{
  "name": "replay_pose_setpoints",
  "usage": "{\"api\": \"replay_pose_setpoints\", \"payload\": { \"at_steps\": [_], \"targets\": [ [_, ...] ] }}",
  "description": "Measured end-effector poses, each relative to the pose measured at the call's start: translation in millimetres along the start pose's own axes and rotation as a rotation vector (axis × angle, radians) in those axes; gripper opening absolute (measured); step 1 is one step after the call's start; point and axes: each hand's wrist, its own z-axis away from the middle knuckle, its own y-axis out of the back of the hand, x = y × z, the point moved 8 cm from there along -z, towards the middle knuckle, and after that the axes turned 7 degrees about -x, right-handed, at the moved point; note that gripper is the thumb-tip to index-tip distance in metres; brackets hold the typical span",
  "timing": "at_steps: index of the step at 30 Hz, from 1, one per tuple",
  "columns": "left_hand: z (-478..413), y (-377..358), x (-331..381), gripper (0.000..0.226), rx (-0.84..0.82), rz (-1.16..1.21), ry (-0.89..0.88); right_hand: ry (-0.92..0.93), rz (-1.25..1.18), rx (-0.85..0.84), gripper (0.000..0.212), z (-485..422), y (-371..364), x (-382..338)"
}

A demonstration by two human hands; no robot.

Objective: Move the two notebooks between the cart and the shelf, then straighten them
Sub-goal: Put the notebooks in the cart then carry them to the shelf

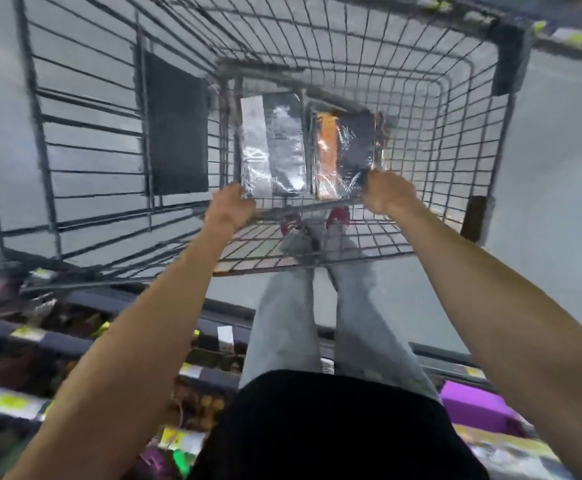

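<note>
Bottom centre: matte black top (334, 427) over pale grey-blue trousers (282, 323), soft and creased. Lower left: blurred shelf (57, 337), dark rails with yellow tags. Lower right: a glossy purple box (473, 407). From the lower corners, two bare forearms stretched up and away, nearly straight, converging toward mid-frame.

Mid-frame left: left hand (229, 209), back turned to the camera, fingers clenched on the near left corner of the white-banded notebook (272, 147). Mid-frame right: right hand (388, 195), knuckles up, fingers pinching the near right corner of the orange-banded notebook (348, 150). Both notebooks flat, rectangular and dark-covered, sealed in crinkled shiny film with bright glare. Side by side, long edges near each other with a slim gap between, low inside the cart (509, 60); resting on its wire floor or held just above, cannot tell.

Beyond: grey wire grid, thin rods in squares, walls standing all round the notebooks, with open room on the right and far sides. On the left wall, a flat dark rectangular panel (175, 123). Through the mesh under the hands, red shoes (338, 214). Farthest: smooth grey floor (559, 150).
</note>
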Motion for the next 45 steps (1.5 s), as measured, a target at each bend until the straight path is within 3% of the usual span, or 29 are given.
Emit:
{"api": "replay_pose_setpoints", "payload": {
  "at_steps": [6, 12, 20, 24, 29, 31, 33, 36, 42, 44, 45],
  "targets": [
    [-42, -17, -12, 0.042, -0.037, 0.006, 0.099, -0.162, -0.095, -0.039, 0.038, -31, -38, 28],
    [-72, -19, -13, 0.048, -0.041, 0.068, 0.151, -0.160, -0.322, -0.019, 0.057, -62, -50, 39],
    [-90, -29, -9, 0.050, -0.103, 0.249, 0.114, -0.170, -0.438, 0.080, 0.068, -84, -56, 32],
    [-99, -27, -14, 0.051, -0.058, 0.262, 0.143, -0.173, -0.523, 0.065, 0.076, -89, -60, 37],
    [-112, -28, -25, 0.062, -0.049, 0.373, 0.194, -0.159, -0.544, 0.086, 0.058, -87, -59, 38],
    [-108, -28, -22, 0.065, -0.065, 0.391, 0.217, -0.175, -0.566, 0.075, 0.062, -86, -60, 40],
    [-107, -28, -22, 0.063, -0.045, 0.376, 0.211, -0.207, -0.633, 0.030, 0.068, -87, -66, 46],
    [-98, -26, -18, 0.067, -0.024, 0.388, 0.156, -0.216, -0.819, 0.021, 0.058, -87, -72, 55],
    [-104, -28, -44, 0.114, -0.035, 0.491, 0.136, -0.210, -1.214, 0.063, 0.035, -60, -58, 50],
    [-90, -19, -41, 0.109, -0.005, 0.570, 0.144, -0.189, -1.327, 0.037, 0.034, -50, -55, 45],
    [-83, -15, -38, 0.094, 0.009, 0.622, 0.155, -0.172, -1.349, 0.016, 0.037, -47, -54, 43]
  ]
}}
